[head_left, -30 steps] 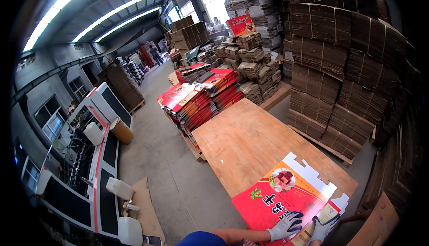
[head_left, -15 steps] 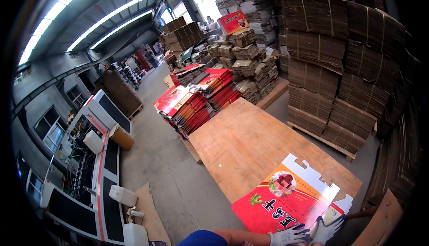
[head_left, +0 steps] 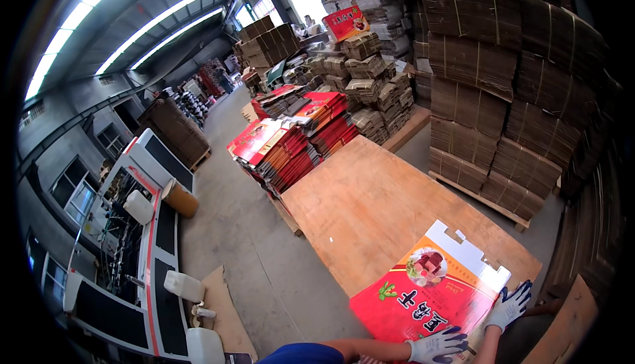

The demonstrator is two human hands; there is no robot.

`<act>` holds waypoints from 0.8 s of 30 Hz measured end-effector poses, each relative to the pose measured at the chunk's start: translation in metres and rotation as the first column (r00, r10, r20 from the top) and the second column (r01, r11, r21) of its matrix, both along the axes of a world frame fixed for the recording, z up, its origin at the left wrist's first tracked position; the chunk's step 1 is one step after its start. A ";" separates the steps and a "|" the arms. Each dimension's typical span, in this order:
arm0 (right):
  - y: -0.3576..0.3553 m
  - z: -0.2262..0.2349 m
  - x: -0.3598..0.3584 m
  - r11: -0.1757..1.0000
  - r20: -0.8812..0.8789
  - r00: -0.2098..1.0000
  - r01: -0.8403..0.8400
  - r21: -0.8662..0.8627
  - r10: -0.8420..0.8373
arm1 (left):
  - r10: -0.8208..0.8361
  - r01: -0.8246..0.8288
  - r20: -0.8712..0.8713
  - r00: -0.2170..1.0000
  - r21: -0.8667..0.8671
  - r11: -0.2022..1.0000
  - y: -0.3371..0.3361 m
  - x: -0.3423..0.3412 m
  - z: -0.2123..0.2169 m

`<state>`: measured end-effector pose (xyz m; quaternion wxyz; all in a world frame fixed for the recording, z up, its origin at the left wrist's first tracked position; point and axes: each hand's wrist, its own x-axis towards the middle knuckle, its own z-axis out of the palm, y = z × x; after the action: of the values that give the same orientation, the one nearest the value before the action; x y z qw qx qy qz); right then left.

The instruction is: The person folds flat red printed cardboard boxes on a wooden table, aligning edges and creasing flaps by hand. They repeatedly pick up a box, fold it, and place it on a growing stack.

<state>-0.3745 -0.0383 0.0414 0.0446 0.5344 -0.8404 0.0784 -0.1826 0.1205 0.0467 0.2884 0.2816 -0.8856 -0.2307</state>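
A flat printed carton [head_left: 440, 298], red and yellow with white notched flaps, lies on the near end of a wooden table [head_left: 370, 199]. My left hand [head_left: 438, 347], in a white glove with dark blue fingertips, rests on the carton's near part with its fingers stretched to the right. My right hand [head_left: 509, 306], gloved the same way, lies at the carton's right edge beside the end of the white flap, fingers spread. Neither hand has its fingers wrapped round anything. The carton's nearest part is partly hidden by my hands and the picture's lower edge.
Stacks of red cartons [head_left: 278, 152] stand beyond the table's far left end. Tied brown cardboard bundles [head_left: 473, 99] rise on pallets at the right. Left of the aisle runs a long machine [head_left: 153, 251], with white jugs [head_left: 184, 286] next to it. A cardboard sheet [head_left: 562, 321] leans at lower right.
My right hand has moved up and right along the carton's edge, and its fingers are more spread. The right end flap no longer shows beyond it. My left hand has shifted slightly right.
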 end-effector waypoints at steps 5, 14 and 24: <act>0.043 0.001 0.011 0.999 -0.001 1.000 0.026 0.040 -0.026 | 0.033 -0.020 -0.036 0.999 0.324 0.946 -0.002 0.005 -0.019; 0.157 -0.022 0.020 0.989 -0.186 0.980 -0.095 -0.114 0.073 | 0.398 -0.352 -0.155 0.904 0.259 0.900 -0.043 0.044 -0.007; 0.185 0.020 0.053 0.969 -0.086 0.994 0.040 -0.245 -0.063 | 0.794 -0.880 0.388 0.467 0.119 0.460 -0.107 0.173 -0.016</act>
<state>-0.3218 0.1463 0.0615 0.1508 0.5059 -0.8352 0.1543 -0.0094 0.0139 0.0312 0.1905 0.7535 -0.6118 -0.1471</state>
